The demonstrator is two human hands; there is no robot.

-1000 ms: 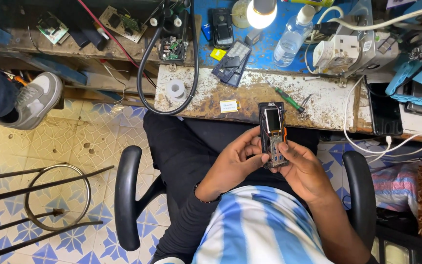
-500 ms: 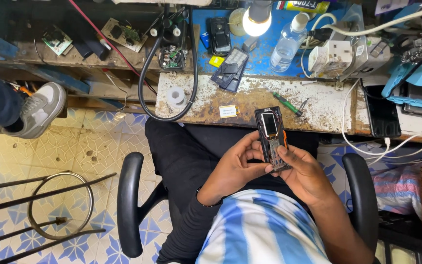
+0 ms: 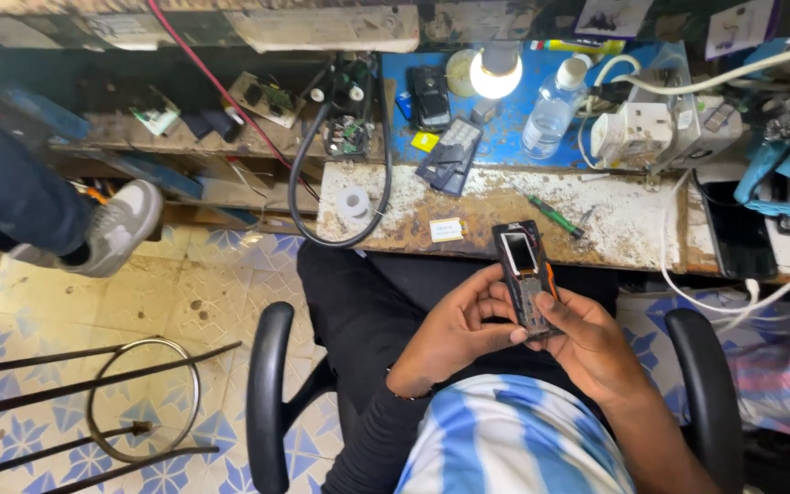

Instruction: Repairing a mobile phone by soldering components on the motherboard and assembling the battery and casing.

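I sit in a black office chair point(image 3: 272, 402) and hold a small opened keypad phone point(image 3: 525, 274) with an orange edge above my lap. My left hand point(image 3: 454, 334) grips its lower left side, fingers curled around it. My right hand point(image 3: 587, 348) holds the lower right side, with the thumb on the bare keypad board. The phone's small screen points up, toward the workbench point(image 3: 633, 224).
The stained bench holds a green screwdriver point(image 3: 555, 215), a solder roll point(image 3: 353, 201), a small white label point(image 3: 446, 230), a lit bulb point(image 3: 494, 75), a plastic bottle point(image 3: 549, 114), spare phones and white cables. Another person's shoe point(image 3: 116, 229) rests at left. A metal stool frame point(image 3: 139, 402) stands on the tiled floor.
The view has shifted a little. Both hands keep hold of the phone, which has tilted slightly and stays over my lap.
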